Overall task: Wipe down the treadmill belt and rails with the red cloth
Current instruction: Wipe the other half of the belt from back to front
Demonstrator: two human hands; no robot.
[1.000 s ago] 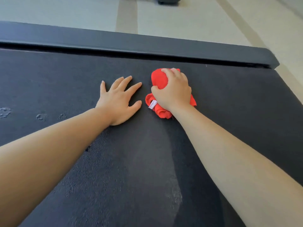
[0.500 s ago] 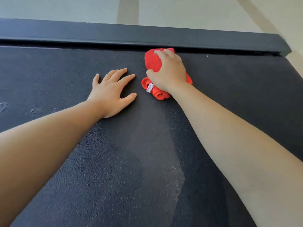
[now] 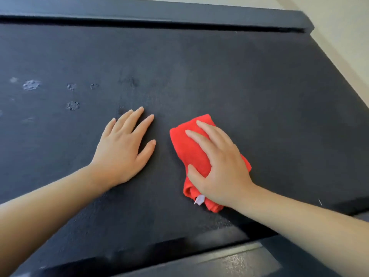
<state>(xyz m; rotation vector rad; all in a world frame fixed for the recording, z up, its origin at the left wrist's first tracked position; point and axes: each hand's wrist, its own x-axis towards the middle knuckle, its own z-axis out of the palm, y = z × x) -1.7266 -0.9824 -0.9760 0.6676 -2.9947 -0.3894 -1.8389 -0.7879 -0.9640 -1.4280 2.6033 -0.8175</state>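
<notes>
Mid-wipe: a right hand, fingers straight and slightly spread, presses the folded red microfibre cloth onto the textured black treadmill belt. The left hand braces flat beside it, fingers fanned. The pale dusty marks further left likely need the next pass.

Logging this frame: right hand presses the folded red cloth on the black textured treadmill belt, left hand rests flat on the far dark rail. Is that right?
Not quite. In the head view the left hand rests flat on the black textured treadmill belt, beside the folded red cloth, not on the far dark rail. The right hand does press the cloth.
</notes>
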